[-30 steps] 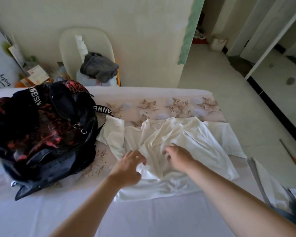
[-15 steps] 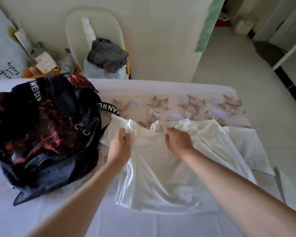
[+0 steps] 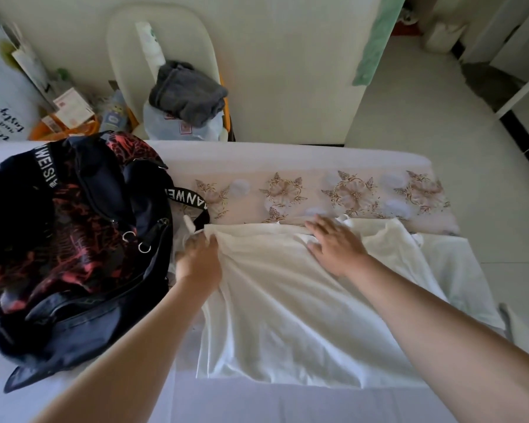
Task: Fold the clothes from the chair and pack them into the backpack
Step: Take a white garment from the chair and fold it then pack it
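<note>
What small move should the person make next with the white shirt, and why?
Probably fold the gripped side rightward over the middle. The left hand pinches the edge of the white T-shirt beside the backpack, while the right hand lies flat near the collar, anchoring it; the shirt lies spread, not yet folded.

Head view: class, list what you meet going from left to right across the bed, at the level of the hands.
Backpack → left hand → right hand. The white shirt spans both hands, so it has no single place in the order.
</note>
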Tool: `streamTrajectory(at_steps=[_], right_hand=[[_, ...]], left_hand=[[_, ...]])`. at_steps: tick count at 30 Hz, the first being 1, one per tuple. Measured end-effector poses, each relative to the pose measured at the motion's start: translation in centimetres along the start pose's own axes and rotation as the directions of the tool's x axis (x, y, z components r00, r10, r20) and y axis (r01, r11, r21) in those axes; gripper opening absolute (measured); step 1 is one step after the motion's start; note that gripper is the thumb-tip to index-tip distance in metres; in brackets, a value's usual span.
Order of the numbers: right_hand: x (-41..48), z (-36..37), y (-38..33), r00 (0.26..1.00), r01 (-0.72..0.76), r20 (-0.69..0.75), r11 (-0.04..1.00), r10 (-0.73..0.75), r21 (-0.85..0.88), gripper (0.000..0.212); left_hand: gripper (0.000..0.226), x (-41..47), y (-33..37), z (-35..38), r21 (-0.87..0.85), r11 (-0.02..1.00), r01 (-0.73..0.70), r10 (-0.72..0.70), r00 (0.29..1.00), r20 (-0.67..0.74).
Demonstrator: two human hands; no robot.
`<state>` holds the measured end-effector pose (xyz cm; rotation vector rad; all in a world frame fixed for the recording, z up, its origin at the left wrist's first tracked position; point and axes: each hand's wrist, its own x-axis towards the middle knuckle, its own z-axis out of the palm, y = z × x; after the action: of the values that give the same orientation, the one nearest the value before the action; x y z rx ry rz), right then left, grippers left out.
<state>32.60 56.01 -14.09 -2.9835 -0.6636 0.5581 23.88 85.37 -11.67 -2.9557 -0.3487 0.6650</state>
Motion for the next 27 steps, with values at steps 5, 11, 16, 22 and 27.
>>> streamTrajectory(at_steps=[5,11,16,22,27], right_hand=[[-0.1,-0.5,0.3,0.983,0.048,-0.182,0.983,-0.015,0.179,0.043],[-1.0,-0.5,1.9,0.932,0.048,-0.363,0.987,0.011,0.153,0.019],[-2.0,0.1,3.9,0.952,0.116,-0.298,0.983,-0.07,0.141,0.027],[-1.4,-0.7,4.4,0.85,-0.061,-0.509,0.984,0.138,0.167,0.011],[-0.1,-1.5,4.4,0.824,-0.367,-0.439,0.928,0.358,0.069,0.012]], left_hand=[[0.048,1.4,2.2,-1.8,-0.169,0.974,-0.15,0.076,0.922,-0.38],[0.037,4.1,3.2,-2.4,-0.025,0.895,-0.444,0.431,0.879,-0.202],[0.02,5.3,1.3,-2.7,0.054,0.932,-0.358,0.362,0.92,-0.148],[0.014,6.3,0.5,-3.0,-0.078,0.919,-0.386,0.287,0.791,-0.541],[0.012,6.7,2.5,-2.2,-0.115,0.974,-0.194,0.112,0.858,-0.501]])
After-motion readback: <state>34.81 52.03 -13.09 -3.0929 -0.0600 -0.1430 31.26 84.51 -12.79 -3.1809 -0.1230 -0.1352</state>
